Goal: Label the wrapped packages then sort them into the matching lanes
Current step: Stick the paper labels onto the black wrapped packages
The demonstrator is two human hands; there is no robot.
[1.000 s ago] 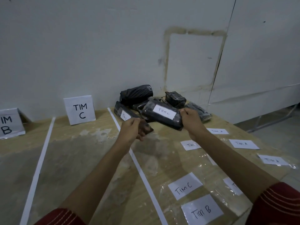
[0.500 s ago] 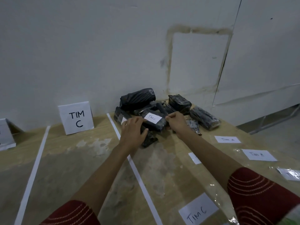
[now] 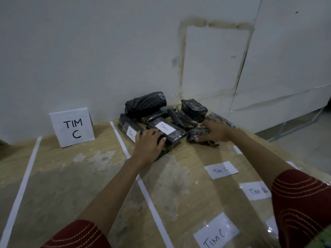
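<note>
A pile of black wrapped packages point(image 3: 145, 104) lies against the wall at the table's far end, just right of a white tape line. On top at the front is a package with a "Tim C" label point(image 3: 176, 134); my left hand point(image 3: 147, 145) rests over its near end with fingers curled on it. Left of it lies a second package with a "Tim C" label point(image 3: 125, 125). My right hand point(image 3: 215, 131) reaches over a small unlabelled black package point(image 3: 194, 136) to the right, thumb along its near side, fingers round it.
A folded "TIM C" sign point(image 3: 71, 127) stands at the back of the lane left of the tape line point(image 3: 123, 146). Loose paper labels lie on clear plastic at the right: "Tim C" point(image 3: 221, 170), "Tim B" point(image 3: 258, 191) and another "Tim C" point(image 3: 216, 235). The wall is right behind the pile.
The labelled package, held up in both hands a second ago, now lies on the pile. My right hand has left it and moved right onto the small black package.
</note>
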